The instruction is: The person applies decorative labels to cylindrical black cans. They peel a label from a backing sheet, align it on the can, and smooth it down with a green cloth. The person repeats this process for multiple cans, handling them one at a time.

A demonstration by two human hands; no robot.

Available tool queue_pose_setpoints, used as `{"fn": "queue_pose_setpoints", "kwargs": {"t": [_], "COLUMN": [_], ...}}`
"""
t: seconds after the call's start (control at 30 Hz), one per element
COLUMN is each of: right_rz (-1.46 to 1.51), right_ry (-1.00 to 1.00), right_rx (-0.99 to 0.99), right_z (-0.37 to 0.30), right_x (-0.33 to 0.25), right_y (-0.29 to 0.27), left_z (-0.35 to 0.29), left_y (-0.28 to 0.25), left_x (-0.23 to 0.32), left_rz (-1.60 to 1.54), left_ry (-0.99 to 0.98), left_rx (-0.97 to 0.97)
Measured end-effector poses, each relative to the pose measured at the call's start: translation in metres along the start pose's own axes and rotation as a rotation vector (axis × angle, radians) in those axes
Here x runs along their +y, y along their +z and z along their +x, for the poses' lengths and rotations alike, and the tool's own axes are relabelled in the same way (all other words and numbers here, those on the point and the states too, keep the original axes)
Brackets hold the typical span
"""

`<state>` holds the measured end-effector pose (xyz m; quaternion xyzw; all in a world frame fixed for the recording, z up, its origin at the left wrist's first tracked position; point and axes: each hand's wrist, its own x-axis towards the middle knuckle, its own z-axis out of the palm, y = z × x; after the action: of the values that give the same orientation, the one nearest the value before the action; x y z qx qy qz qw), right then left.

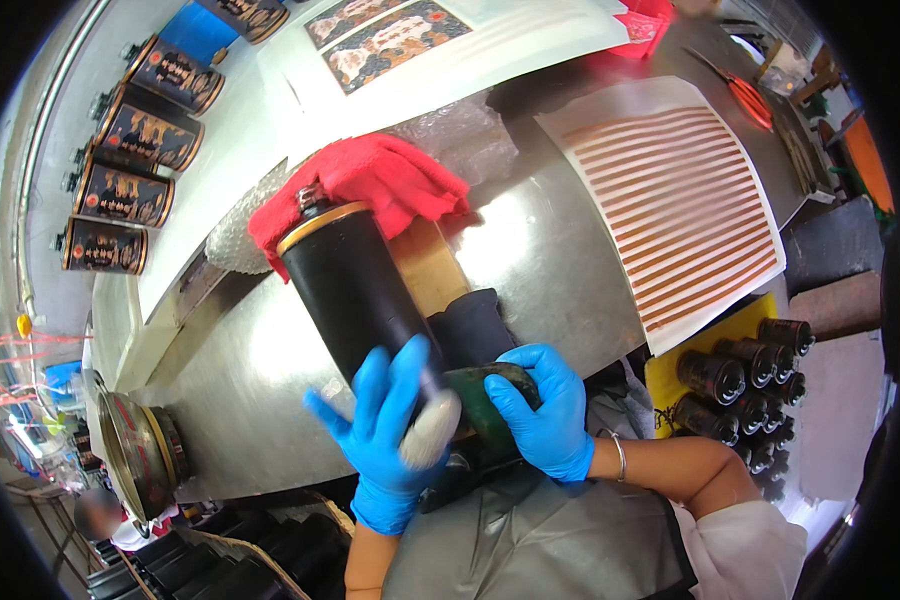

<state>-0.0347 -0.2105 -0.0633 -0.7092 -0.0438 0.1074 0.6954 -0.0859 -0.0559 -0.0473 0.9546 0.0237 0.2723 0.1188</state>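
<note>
A large black cylindrical bottle (355, 290) with a gold rim lies slantwise, its neck end on a red cloth (375, 175). Close to its near end is my left hand (385, 435) in a blue glove, its fingers spread. At that hand's thumb side is a whitish rounded thing (431, 430); whether it is worn or held I cannot tell. My right hand (553, 415), also blue-gloved, grips a dark green rounded object (485, 400) of unclear kind, thumb on top, beside the bottle's near end. A dark folded cloth (472, 325) lies just beyond.
A metal table (560, 260) bears a sheet with brown strips (685, 200), bubble wrap (460, 135) and red-handled scissors (750, 100). Decorated black bottles (150, 130) line the left. Several more (715, 375) stand at the right on a yellow surface. Printed sheets (395, 45) lie at the back.
</note>
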Motion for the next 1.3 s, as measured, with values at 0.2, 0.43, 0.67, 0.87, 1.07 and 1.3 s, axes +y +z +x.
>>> {"fn": "queue_pose_setpoints", "kwargs": {"t": [0.2,0.43,0.67,0.87,1.07,1.3], "right_rz": [0.031,0.192,0.206,-0.898,-0.498,-0.238], "right_ry": [-0.011,0.259,0.213,-0.360,-0.016,-0.401], "right_rx": [-0.045,-0.071,-0.435,-0.972,-1.186,-1.080], "right_z": [0.001,0.031,0.176,0.237,0.235,0.236], "right_x": [-0.001,-0.013,-0.100,-0.149,-0.159,-0.264], "right_y": [0.003,-0.021,0.016,0.082,0.076,0.121], "left_z": [-0.040,-0.038,-0.021,-0.014,-0.025,0.045], "left_y": [0.013,0.000,-0.008,-0.004,-0.008,-0.050], "left_x": [-0.022,-0.022,-0.021,-0.024,-0.023,-0.060], "left_rz": [-0.675,-0.218,-0.172,-0.248,-0.152,-0.185], "left_ry": [-0.416,0.013,-0.321,-0.383,-0.302,-0.518], "left_rx": [0.238,0.080,-0.003,0.037,0.152,0.615]}}
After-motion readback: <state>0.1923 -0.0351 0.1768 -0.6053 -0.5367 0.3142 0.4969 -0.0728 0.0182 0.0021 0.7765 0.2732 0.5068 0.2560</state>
